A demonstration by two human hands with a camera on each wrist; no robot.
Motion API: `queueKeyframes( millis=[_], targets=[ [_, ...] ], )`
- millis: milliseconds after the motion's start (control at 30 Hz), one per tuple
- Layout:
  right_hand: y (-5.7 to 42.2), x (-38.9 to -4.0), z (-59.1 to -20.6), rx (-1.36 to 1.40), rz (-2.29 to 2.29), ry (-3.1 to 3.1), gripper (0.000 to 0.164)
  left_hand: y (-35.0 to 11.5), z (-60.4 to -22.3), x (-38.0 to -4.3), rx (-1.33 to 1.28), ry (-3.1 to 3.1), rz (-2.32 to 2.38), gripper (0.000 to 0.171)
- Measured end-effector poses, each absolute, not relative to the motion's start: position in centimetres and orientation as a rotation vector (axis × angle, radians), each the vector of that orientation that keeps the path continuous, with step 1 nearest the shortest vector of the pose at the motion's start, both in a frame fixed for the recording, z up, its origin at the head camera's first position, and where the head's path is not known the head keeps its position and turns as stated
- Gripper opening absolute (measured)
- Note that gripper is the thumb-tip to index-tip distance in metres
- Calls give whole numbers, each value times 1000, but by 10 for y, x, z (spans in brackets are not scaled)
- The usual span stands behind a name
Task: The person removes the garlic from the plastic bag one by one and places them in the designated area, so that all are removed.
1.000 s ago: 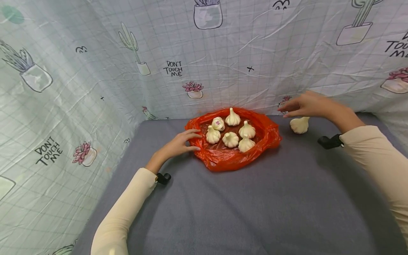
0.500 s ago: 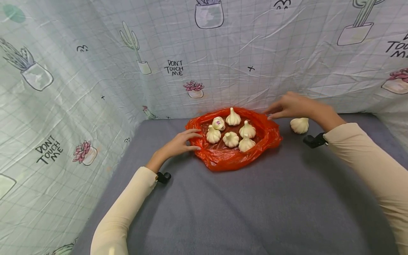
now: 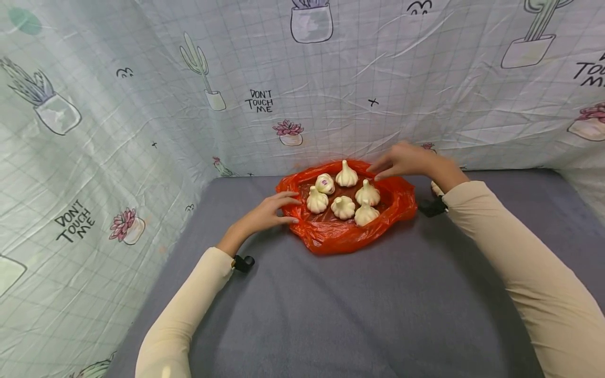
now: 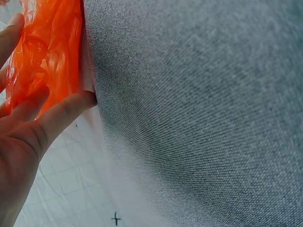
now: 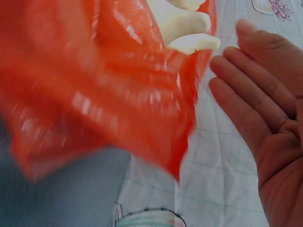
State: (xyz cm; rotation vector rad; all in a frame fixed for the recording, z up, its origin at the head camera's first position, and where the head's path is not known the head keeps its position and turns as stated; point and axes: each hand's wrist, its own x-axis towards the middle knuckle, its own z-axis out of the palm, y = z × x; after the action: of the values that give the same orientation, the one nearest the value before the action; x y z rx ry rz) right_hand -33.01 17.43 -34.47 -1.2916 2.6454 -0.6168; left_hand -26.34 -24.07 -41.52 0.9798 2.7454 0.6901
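A red plastic bag (image 3: 331, 244) lies with its mouth spread wide at the back of the table. Inside it sit several white garlic bulbs (image 3: 343, 208), one with a small purple mark. My left hand (image 3: 266, 214) rests at the bag's left edge, fingers and thumb extended; in the left wrist view its fingers overlap the bag (image 4: 59, 52). Over the bag's back right rim hovers my right hand (image 3: 410, 159), holding nothing, its fingers (image 5: 241, 109) extended in the right wrist view. Another garlic bulb (image 3: 436, 188) lies outside, right of the bag, mostly hidden behind the right wrist.
Grey cloth (image 3: 331, 315) covers the table. Right behind the bag rises a printed curtain (image 3: 227, 131), which also runs along the left side. A black wrist camera (image 3: 432, 207) on the right arm hangs close beside the bag's right edge.
My right hand has moved left, from above the loose garlic bulb to over the bag's back right rim. The left hand, the bag and the bulbs in it have stayed put.
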Motion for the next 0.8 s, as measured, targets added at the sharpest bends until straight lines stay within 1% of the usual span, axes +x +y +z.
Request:
queueKeyframes(
  millis=[233,800],
  targets=[
    [163,-340,-355,-1240,-619,2605,31,-241,-416,-264,973,2748,674,52],
    [149,-348,-367,-1122,-638,2555,23,-239,-416,-266,985,2754,654,53]
  ],
)
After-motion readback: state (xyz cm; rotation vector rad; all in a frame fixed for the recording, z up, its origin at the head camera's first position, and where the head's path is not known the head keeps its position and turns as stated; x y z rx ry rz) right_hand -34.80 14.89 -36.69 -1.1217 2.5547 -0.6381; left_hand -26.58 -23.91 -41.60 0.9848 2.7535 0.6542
